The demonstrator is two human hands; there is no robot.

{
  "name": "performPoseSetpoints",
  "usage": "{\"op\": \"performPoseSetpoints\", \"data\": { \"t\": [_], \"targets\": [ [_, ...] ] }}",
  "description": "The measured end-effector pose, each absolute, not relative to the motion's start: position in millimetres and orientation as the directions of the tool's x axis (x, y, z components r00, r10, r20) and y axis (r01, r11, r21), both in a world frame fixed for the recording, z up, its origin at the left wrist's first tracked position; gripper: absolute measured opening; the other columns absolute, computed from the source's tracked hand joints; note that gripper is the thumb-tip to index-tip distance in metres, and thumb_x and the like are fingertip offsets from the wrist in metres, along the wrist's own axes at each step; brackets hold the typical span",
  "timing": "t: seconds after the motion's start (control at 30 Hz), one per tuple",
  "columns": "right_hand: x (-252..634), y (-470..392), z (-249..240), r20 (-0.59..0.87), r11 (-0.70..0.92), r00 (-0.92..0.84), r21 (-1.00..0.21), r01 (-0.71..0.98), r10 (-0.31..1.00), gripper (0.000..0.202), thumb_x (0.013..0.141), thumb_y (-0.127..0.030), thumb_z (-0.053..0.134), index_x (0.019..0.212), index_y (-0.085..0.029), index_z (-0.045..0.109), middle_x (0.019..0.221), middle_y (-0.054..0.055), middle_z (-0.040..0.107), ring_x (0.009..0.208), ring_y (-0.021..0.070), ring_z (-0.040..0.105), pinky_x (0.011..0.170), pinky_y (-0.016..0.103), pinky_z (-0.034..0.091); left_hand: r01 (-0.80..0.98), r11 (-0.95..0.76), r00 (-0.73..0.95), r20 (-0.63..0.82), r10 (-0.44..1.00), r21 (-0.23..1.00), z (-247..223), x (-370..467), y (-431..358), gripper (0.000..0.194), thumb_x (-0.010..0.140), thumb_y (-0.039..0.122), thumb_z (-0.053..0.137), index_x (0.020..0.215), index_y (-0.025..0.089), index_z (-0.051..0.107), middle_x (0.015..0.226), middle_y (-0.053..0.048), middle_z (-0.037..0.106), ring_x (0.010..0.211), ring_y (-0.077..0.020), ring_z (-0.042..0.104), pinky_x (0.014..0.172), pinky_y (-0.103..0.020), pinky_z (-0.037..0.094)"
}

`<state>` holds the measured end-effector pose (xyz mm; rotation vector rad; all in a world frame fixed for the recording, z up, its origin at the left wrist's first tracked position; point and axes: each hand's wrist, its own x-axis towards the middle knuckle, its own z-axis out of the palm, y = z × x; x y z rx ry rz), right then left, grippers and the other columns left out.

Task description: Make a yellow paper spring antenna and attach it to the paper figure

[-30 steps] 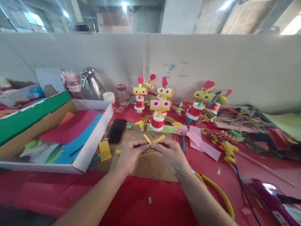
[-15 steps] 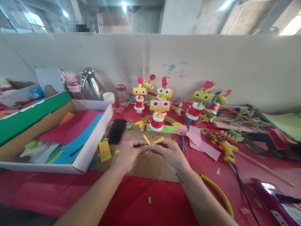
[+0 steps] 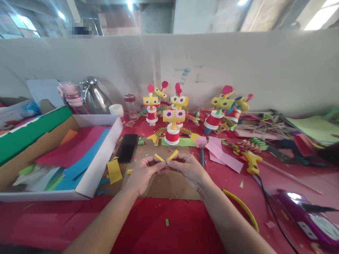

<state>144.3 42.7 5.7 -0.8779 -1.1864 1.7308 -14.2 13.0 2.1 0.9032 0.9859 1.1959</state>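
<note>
Between my fingertips is a yellow paper strip (image 3: 173, 154), its two ends spread upward in a V. My left hand (image 3: 144, 173) pinches it from the left, and my right hand (image 3: 186, 169) pinches it from the right; the fingers hide the part where the two arms meet. Both hands are above a brown cardboard sheet (image 3: 169, 187). Just beyond them stands a paper-cup figure (image 3: 172, 134) with a yellow head, pink eye patches and coiled paper arms. A yellow paper piece (image 3: 114, 171) lies left of my left hand.
An open box (image 3: 102, 173) of coloured paper stands at left, beside a black phone (image 3: 127, 148). Several more cup figures (image 3: 214, 120) line the back. To the right are a pen (image 3: 202, 155), pink paper strips (image 3: 225, 158), a yellow glue gun (image 3: 251, 162) with its cord, and a purple device (image 3: 304, 215).
The view has swung slightly to the right. The V of the yellow strip has opened wider and sits lower between my fingertips. Both hands still pinch it.
</note>
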Motion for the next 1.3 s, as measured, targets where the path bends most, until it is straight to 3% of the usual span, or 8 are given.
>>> {"op": "performPoseSetpoints", "data": {
  "t": [0.17,0.4,0.57,0.7,1.3],
  "targets": [
    [139,42,5,-0.108,-0.208,-0.325,-0.933,-0.293,0.94,0.016,0.06,-0.027,0.079,0.069,-0.016,0.071,0.069,-0.001,0.067,0.065,0.0116,0.062,0.072,0.03,0.052,-0.391,0.203,0.07,-0.191,0.979,0.897,0,-10,14,0.016,0.063,0.025,0.078,0.067,0.013,0.069,0.071,-0.003,0.067,0.071,-0.0147,0.064,0.079,-0.033,0.052],
    [130,32,-1,0.011,-0.032,-0.23,-0.982,-0.184,0.973,0.019,0.07,-0.033,0.072,0.083,-0.019,0.074,0.079,0.004,0.072,0.077,0.0186,0.064,0.081,0.036,0.05,-0.443,0.14,-0.007,-0.16,0.987,0.886,2,-7,13,0.014,0.063,0.024,0.077,0.067,0.013,0.069,0.071,-0.003,0.068,0.073,-0.0148,0.064,0.078,-0.031,0.051],
    [126,29,0,-0.076,-0.135,-0.196,-0.94,-0.312,0.978,0.016,0.068,-0.033,0.073,0.076,-0.019,0.075,0.073,0.003,0.072,0.072,0.0162,0.063,0.075,0.032,0.05,-0.398,0.092,-0.025,-0.111,0.994,0.913,0,-6,12,0.014,0.066,0.026,0.075,0.071,0.014,0.069,0.073,-0.004,0.069,0.072,-0.0159,0.064,0.077,-0.032,0.052],
    [126,30,2,-0.125,-0.175,-0.172,-0.932,-0.317,0.977,0.017,0.063,-0.033,0.077,0.071,-0.019,0.075,0.071,0.002,0.071,0.069,0.014,0.061,0.069,0.027,0.048,-0.414,0.086,0.005,-0.092,0.996,0.906,-2,-4,10,0.015,0.072,0.028,0.07,0.076,0.013,0.069,0.077,-0.004,0.069,0.074,-0.016,0.065,0.077,-0.031,0.052],
    [127,33,-3,-0.09,-0.154,-0.201,-0.931,-0.33,0.975,0.013,0.066,-0.029,0.074,0.07,-0.016,0.074,0.07,0.003,0.072,0.066,0.0134,0.063,0.073,0.028,0.05,-0.372,0.084,-0.033,-0.104,0.994,0.924,3,-1,9,0.011,0.068,0.021,0.071,0.075,0.014,0.067,0.074,-0.002,0.068,0.074,-0.0138,0.063,0.083,-0.031,0.048]
  ]
}}
